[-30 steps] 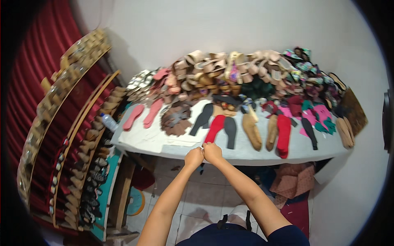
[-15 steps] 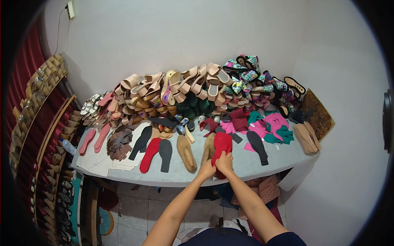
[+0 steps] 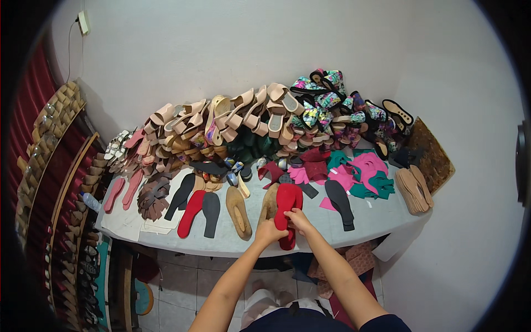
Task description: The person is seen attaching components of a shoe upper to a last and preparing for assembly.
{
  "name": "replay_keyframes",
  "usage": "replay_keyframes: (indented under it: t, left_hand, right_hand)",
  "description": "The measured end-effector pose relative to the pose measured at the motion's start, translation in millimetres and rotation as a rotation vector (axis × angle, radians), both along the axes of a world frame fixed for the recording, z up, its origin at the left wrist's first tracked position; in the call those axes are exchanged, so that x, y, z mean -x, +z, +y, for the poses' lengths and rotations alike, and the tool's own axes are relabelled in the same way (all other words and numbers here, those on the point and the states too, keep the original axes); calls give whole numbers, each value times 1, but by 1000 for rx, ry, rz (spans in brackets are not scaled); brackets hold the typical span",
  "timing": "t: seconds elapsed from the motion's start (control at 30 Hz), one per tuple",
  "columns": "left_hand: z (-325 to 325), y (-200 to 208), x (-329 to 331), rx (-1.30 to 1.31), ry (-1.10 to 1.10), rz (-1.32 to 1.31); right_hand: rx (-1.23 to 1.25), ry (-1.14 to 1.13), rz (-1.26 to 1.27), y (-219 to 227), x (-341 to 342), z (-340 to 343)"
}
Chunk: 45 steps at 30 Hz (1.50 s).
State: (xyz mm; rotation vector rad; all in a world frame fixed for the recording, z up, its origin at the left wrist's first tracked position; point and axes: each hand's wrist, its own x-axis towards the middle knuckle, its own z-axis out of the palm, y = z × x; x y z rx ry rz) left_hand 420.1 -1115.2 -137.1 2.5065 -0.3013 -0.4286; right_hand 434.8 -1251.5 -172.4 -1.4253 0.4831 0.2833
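Note:
Both my hands hold a red shoe insole (image 3: 284,200) over the table's front edge. My left hand (image 3: 270,233) is closed on its lower left side. On its right side, the fingers of my right hand (image 3: 299,222) are closed round the edge. A second red layer shows behind the insole; whether it is a separate piece I cannot tell. Partly hidden just left of it is a tan wooden shoe last (image 3: 267,208). Farther left lies another shoe last (image 3: 238,214), beside a grey insole (image 3: 210,214) and a red insole (image 3: 191,214).
Heeled sandals (image 3: 243,108) and patterned sandals (image 3: 326,99) are heaped along the wall. Right of my hands lie a dark insole (image 3: 339,205), pink and green scraps (image 3: 369,169) and stacked tan soles (image 3: 412,191). Shoe racks (image 3: 50,144) line the left side.
The red insole has turned in my hands, showing a second red layer at its right. My left hand has shifted slightly left along it. The whole view has swung a little.

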Motion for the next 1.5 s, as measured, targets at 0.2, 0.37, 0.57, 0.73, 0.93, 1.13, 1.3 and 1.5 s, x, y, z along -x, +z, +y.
replay_keyframes:
  t: [0.2,0.37,0.57,0.73,0.93,1.13,1.3,1.5]
  left_hand:
    - [29,-13,-31,903,198,550]
    - [65,-23,-50,1283,229,878]
    - [85,-25,-73,1530,47,1085]
    - [88,-19,-104,1500,3,1145]
    - [91,-21,-134,1499,-45,1200]
    - [103,-27,-154,1540,-105,1244]
    - [111,-36,-165,1554,-118,1272]
    - [118,-38,-166,1447,-58,1206]
  right_hand:
    - [-344,23,-74,-4,-15,13]
    - [185,-69,-465,-26,-29,4]
    - [618,-283,-433,-27,-53,4]
    - [453,-397,-499,-9,-81,24]
    - [648,-340,-750,6,-97,48]
    - [805,-181,-696,15,-106,58]
    - [841,-167,-682,7,-114,69]
    - [681,-239,-710,-2,-119,73]
